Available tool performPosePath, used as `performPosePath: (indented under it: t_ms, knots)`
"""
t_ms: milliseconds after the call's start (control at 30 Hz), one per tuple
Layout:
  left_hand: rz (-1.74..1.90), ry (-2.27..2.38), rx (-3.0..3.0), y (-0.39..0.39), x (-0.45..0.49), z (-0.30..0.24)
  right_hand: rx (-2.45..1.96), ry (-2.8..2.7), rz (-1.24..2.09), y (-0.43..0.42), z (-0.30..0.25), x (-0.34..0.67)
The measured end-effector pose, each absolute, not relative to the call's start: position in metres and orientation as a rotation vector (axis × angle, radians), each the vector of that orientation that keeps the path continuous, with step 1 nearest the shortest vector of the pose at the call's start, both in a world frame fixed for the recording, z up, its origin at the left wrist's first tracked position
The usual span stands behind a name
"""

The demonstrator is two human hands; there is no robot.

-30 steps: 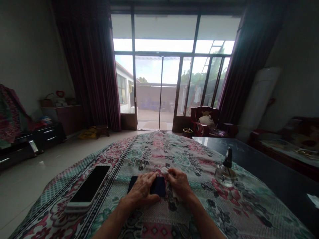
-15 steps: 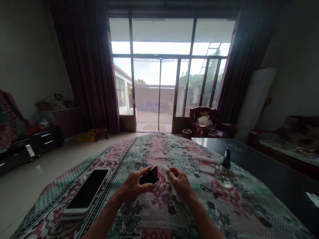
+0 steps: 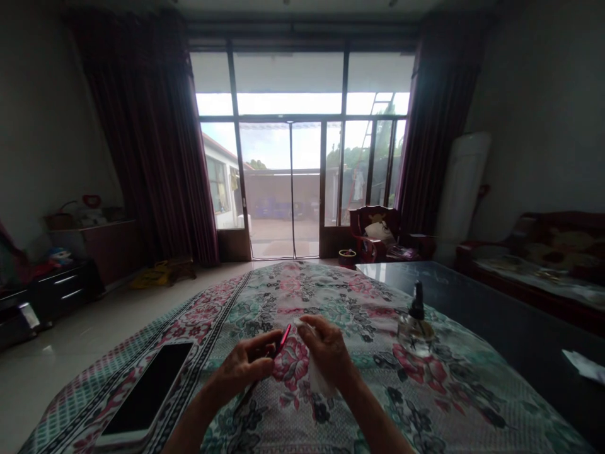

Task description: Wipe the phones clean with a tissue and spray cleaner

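My left hand (image 3: 246,360) is closed on a small dark phone (image 3: 284,338) with a red edge, held between thumb and fingers. The phone is tilted, so mostly its thin red side shows. Just right of it, my right hand (image 3: 327,347) pinches a crumpled white tissue (image 3: 319,377), which hangs below the fingers. The two hands are close but apart, above the flowered cloth (image 3: 350,416). To the left lies a larger white device with a black screen (image 3: 149,391). On the right stands a clear glass bottle (image 3: 414,334) with a black top.
A dark glossy table (image 3: 477,315) adjoins the cloth on the right, with a white paper (image 3: 583,366) on it. Beyond are a wooden armchair (image 3: 375,230), glass doors (image 3: 283,189) and purple curtains (image 3: 146,157). A black cabinet (image 3: 70,284) stands at the left.
My left hand has turned the phone from showing its dark face to showing its red edge. The whole view has shifted, moving the room slightly left and down.
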State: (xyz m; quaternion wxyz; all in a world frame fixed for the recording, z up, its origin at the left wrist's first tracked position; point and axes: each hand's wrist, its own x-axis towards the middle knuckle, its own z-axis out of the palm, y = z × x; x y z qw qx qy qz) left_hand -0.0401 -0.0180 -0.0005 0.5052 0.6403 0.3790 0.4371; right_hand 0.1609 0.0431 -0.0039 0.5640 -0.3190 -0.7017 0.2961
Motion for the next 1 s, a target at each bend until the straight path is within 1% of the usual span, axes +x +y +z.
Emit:
performPosePath:
  t_ms: [200,333,467,667,833,1000]
  knots:
    - [1.056,0.978,1.552,-0.019,-0.038,0.001,-0.774,-1.720,0.561,0.037,0.003,0.155]
    - [1.061,0.943,1.493,-0.019,-0.036,0.002,-0.882,-1.680,0.405,0.037,0.000,0.155]
    - [1.065,0.970,1.473,-0.019,-0.035,0.002,-0.874,-1.737,0.307,0.036,-0.002,0.156]
    - [1.041,1.042,1.517,-0.017,-0.037,-0.001,-0.822,-1.760,0.267,0.028,0.003,0.154]
    - [1.047,1.112,1.598,-0.016,-0.040,-0.004,-0.722,-1.836,0.298,0.026,0.003,0.152]
    - [1.053,1.093,1.571,-0.018,-0.040,-0.002,-0.700,-1.801,0.367,0.025,0.003,0.150]
